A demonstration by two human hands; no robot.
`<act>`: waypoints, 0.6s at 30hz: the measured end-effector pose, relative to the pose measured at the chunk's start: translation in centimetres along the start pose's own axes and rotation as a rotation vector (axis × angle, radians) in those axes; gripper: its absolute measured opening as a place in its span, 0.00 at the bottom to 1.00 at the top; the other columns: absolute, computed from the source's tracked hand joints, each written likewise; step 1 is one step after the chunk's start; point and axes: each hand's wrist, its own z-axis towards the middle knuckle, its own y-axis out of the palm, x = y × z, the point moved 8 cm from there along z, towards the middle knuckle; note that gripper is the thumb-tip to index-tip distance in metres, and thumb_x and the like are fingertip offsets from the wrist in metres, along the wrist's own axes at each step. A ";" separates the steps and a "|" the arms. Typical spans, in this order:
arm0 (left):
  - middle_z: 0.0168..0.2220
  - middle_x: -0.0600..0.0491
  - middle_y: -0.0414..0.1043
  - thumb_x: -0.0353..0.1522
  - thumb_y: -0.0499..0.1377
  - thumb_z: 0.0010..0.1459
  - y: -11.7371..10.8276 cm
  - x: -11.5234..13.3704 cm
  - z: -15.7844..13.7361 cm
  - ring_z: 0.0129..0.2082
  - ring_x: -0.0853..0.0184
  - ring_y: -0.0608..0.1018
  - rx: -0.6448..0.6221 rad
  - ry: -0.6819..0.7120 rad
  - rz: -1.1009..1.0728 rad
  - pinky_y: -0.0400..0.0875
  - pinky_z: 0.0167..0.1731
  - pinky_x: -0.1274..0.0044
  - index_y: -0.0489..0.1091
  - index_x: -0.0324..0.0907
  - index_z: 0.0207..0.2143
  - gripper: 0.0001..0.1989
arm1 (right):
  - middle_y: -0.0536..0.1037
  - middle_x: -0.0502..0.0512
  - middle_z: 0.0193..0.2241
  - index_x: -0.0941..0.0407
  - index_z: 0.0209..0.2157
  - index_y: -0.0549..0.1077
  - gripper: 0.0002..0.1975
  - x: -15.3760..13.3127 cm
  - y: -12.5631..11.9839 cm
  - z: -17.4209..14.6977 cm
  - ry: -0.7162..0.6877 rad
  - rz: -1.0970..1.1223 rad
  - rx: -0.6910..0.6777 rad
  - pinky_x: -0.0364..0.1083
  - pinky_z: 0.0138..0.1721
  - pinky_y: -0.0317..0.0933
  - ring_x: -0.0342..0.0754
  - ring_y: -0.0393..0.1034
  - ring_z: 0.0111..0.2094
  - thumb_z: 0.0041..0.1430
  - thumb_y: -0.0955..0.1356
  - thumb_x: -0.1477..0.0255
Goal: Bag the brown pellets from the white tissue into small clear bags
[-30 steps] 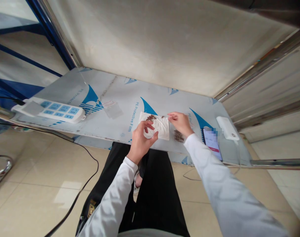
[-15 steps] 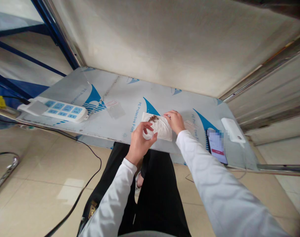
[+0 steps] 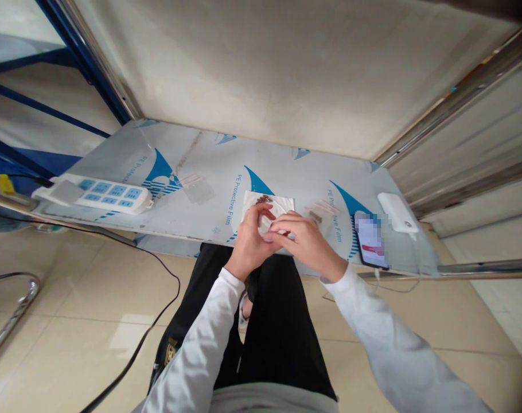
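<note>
A white tissue (image 3: 289,202) lies near the front edge of the table, and a small pile of brown screw-like pieces (image 3: 264,199) rests on its far left part. My left hand (image 3: 253,241) is curled over the near side of the tissue, its fingers and thumb around what appears to be a small clear plastic bag, mostly hidden. Against it, my right hand (image 3: 306,236) has its fingertips pinched together at the left thumb and fingers. What the right fingertips hold is too small to make out. Right of the tissue is a clear zip bag (image 3: 325,211) with something dark in it.
Another clear zip bag (image 3: 199,189) lies left of centre on the film-covered table (image 3: 209,155). A white power strip (image 3: 101,194) is at the left end. A phone (image 3: 371,241) and a white power bank (image 3: 397,212) with a cable are on the right.
My right hand has come from the tissue's right side, left and toward me, to meet my left hand. The left hand still curls over the tissue. The view has shifted slightly.
</note>
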 end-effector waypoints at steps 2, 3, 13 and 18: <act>0.41 0.48 0.70 0.29 0.66 0.40 0.0 0.4 0.0 0.38 0.65 0.72 -0.019 0.016 -0.039 0.66 0.39 0.73 0.59 0.40 0.50 0.33 | 0.75 0.54 0.35 0.56 0.29 0.76 0.07 0.7 -0.8 -0.3 0.024 0.012 0.050 0.45 0.38 0.63 0.47 0.70 0.37 0.59 0.68 0.69; 0.42 0.48 0.70 0.30 0.66 0.41 0.0 0.5 0.0 0.37 0.66 0.72 -0.027 0.012 -0.081 0.66 0.39 0.74 0.59 0.40 0.50 0.32 | 0.74 0.56 0.37 0.56 0.30 0.76 0.07 1.0 -1.2 -0.5 0.039 0.017 0.075 0.45 0.37 0.63 0.46 0.70 0.38 0.59 0.68 0.69; 0.32 0.51 0.74 0.38 0.61 0.55 -0.3 -3.1 0.0 0.33 0.70 0.75 0.074 -0.329 -0.518 0.67 0.37 0.78 0.71 0.39 0.34 0.11 | 0.80 0.52 0.36 0.54 0.33 0.76 0.09 3.1 -1.8 -1.6 0.252 0.199 0.160 0.45 0.41 0.64 0.48 0.74 0.38 0.60 0.66 0.66; 0.29 0.52 0.75 0.38 0.64 0.51 -1.1 -2.9 0.0 0.30 0.71 0.76 0.165 -0.334 -0.584 0.69 0.36 0.78 0.73 0.38 0.32 0.12 | 0.80 0.54 0.36 0.52 0.47 0.71 0.22 4.4 -1.0 -2.3 0.409 0.512 0.354 0.48 0.42 0.67 0.49 0.75 0.39 0.50 0.73 0.63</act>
